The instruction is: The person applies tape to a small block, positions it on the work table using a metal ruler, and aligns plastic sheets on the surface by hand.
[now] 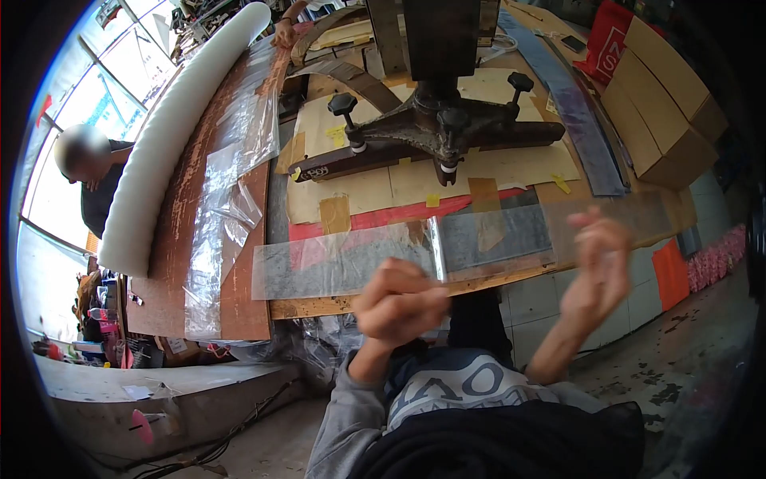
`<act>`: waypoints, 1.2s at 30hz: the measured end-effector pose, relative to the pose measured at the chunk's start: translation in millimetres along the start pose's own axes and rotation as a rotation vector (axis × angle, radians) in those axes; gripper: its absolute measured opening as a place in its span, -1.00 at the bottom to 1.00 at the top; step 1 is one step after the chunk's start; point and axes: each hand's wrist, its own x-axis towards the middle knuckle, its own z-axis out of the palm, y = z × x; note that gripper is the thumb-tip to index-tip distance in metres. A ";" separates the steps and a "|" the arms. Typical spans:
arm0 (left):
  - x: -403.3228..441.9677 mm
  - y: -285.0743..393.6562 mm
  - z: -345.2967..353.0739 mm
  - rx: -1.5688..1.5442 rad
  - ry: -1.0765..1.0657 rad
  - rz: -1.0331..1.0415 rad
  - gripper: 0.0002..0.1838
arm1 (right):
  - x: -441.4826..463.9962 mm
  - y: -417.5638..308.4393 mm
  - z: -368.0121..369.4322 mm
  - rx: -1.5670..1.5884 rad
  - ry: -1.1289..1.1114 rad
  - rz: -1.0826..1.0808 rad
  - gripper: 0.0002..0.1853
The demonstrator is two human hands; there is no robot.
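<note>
My left hand (399, 305) is closed, with curled fingers, over the front edge of the table. Whether it pinches anything small cannot be made out. My right hand (597, 259) is raised at the right of the same edge, its fingers smeared by motion. Under and between both hands lies a long clear plastic strip (343, 259) along the table front, with a bright crease near its middle. Beneath the strip show red material (351, 226) and pieces of brown tape (335, 214). A black press head with a spider-shaped bracket (439, 128) stands over pale board (391, 185).
A white foam roll (171, 152) and more clear film (211, 239) lie on the brown board at left. Cardboard boxes (658, 104) stand at right beside a blue-grey strip (570, 112). A person (96, 180) is at far left; another person's hand (285, 33) is at the back.
</note>
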 end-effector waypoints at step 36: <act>-13.6 -14.8 19.7 -0.426 -0.289 -0.600 -0.78 | -24.6 -11.4 6.9 0.135 -0.556 0.213 -0.27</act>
